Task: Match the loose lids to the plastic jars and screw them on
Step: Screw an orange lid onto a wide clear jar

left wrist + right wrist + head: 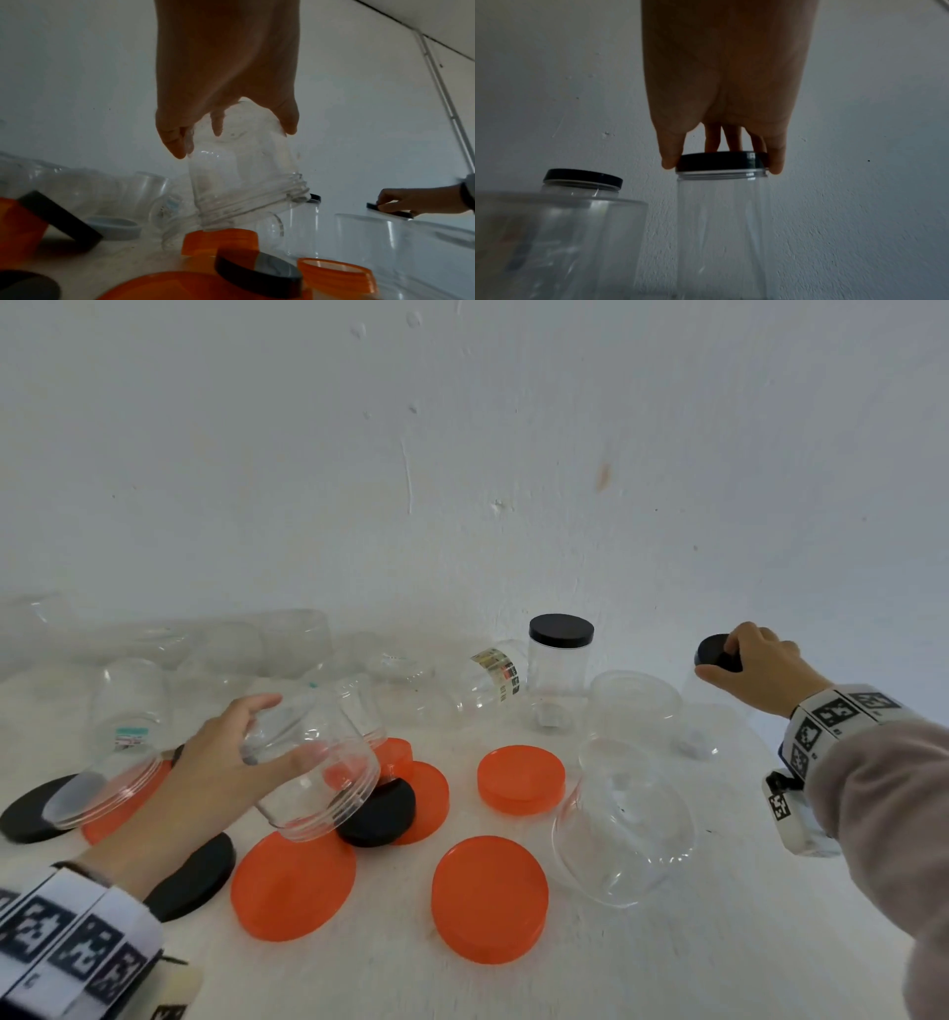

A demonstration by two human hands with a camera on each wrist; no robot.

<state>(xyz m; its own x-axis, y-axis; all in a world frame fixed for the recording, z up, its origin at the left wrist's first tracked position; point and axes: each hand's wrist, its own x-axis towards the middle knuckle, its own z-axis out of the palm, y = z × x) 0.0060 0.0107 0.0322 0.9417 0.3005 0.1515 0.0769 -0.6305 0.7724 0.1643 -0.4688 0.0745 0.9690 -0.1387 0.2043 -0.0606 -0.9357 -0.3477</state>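
Observation:
My left hand (231,752) grips a clear wide-mouth jar (318,762) by its base, tilted with its threaded mouth down toward a small black lid (377,811). In the left wrist view the same jar (241,174) hangs from my fingers (172,142) above orange and black lids. My right hand (755,665) grips a black lid (716,652) sitting on a tall clear jar (708,711) at the far right. The right wrist view shows fingertips (670,160) round that lid (721,161) atop the upright jar (723,223).
Several orange lids (521,778) and black lids (190,875) lie on the white table (719,942). A capped jar (560,660) stands near the wall. Several open clear jars (624,824) lie or stand around, many along the back left.

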